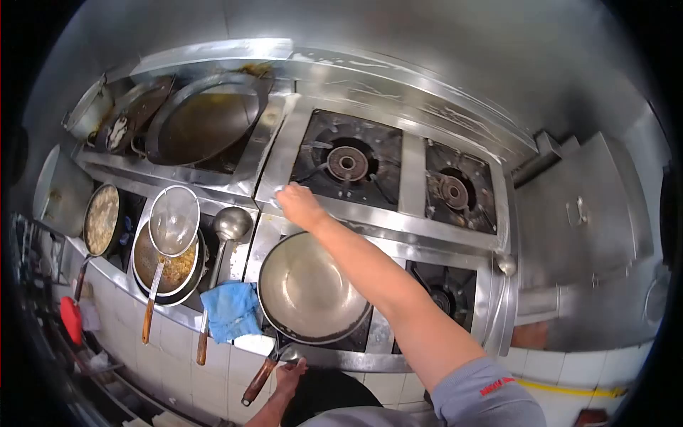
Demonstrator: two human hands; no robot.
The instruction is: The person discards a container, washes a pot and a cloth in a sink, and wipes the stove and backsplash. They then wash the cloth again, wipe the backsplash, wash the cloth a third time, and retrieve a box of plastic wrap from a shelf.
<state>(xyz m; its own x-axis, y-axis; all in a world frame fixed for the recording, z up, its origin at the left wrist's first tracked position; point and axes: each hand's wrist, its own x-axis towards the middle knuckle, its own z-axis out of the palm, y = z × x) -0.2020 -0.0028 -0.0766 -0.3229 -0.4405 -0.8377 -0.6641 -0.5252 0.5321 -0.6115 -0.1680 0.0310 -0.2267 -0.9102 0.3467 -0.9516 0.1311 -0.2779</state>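
Note:
My right hand (302, 205) reaches across the wok to the steel strip between the front and rear burners. Its fingers are closed on a small white cloth (277, 198), mostly hidden under them. The wok (311, 295) sits on the front burner with a wet, shiny inside. Its wooden handle (259, 382) points toward me. Beside that handle my left hand (289, 377) is low and closed, just below a shiny rounded metal piece (290, 352). Whether the hand grips that piece is hard to see.
Left of the wok lie a blue cloth (233, 310), a ladle (232, 223) and a strainer (174, 220) over a pot of brownish food. A pan (102, 220) and a large dark wok (206, 121) stand farther left. Rear burners (347, 164) are uncovered.

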